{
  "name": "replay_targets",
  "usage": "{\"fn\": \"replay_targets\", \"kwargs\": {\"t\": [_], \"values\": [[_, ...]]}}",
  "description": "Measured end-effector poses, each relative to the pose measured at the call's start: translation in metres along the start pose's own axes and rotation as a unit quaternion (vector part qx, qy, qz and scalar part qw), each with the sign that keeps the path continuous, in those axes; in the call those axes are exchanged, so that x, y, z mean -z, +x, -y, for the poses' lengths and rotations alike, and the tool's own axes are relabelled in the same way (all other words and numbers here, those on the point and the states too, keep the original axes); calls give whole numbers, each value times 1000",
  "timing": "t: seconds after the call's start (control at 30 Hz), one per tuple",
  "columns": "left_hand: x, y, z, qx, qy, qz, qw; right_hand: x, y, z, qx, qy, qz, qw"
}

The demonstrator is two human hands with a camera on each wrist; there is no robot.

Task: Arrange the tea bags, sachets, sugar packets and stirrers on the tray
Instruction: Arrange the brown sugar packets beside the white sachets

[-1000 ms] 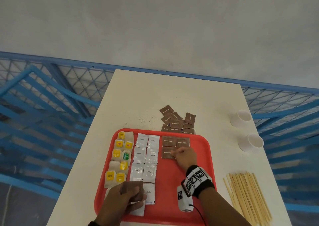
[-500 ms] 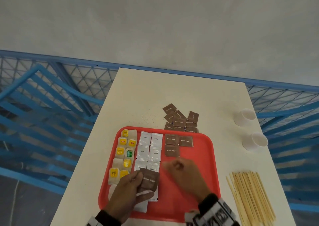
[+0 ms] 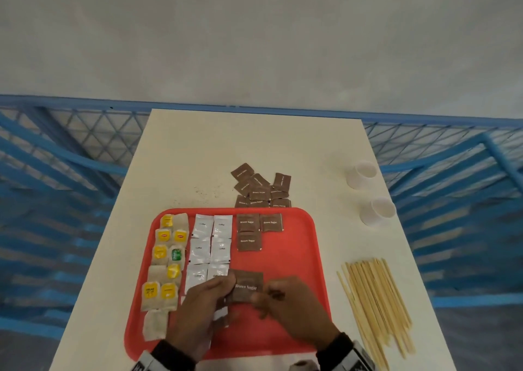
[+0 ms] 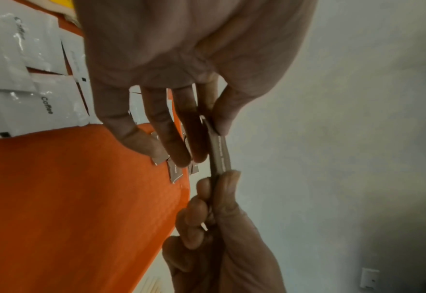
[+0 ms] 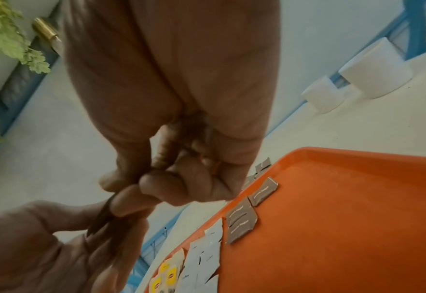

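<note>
Both hands [image 3: 198, 311] [image 3: 291, 311] now meet, fingers pinching one brown sugar packet [image 3: 247, 285] over the tray's [image 3: 300, 257] near edge; I judge it light, limp, best pinched edgewise.

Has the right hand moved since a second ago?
Yes. The right hand has drawn back from the brown sugar packets on the tray toward its near edge, now pinching the held packet.

The near coffee sachets [image 3: 218, 314] lie partly hidden under the left hand [image 3: 198, 314]; the stirrers' [image 3: 376, 308] near ends blur; far sugar packets' [image 3: 260, 189] print is unreadable.
</note>
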State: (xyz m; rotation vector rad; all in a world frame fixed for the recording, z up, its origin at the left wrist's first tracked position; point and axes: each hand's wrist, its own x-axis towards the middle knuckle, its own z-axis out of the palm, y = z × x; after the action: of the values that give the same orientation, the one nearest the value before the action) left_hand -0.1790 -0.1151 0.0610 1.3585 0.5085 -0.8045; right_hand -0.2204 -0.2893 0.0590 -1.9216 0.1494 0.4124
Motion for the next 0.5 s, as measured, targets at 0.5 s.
{"fn": "replay_targets", "kwargs": {"t": [0.5], "values": [[-8, 74, 6, -167, 308, -74, 934, 41, 86, -57, -117, 37, -162, 979]]}}
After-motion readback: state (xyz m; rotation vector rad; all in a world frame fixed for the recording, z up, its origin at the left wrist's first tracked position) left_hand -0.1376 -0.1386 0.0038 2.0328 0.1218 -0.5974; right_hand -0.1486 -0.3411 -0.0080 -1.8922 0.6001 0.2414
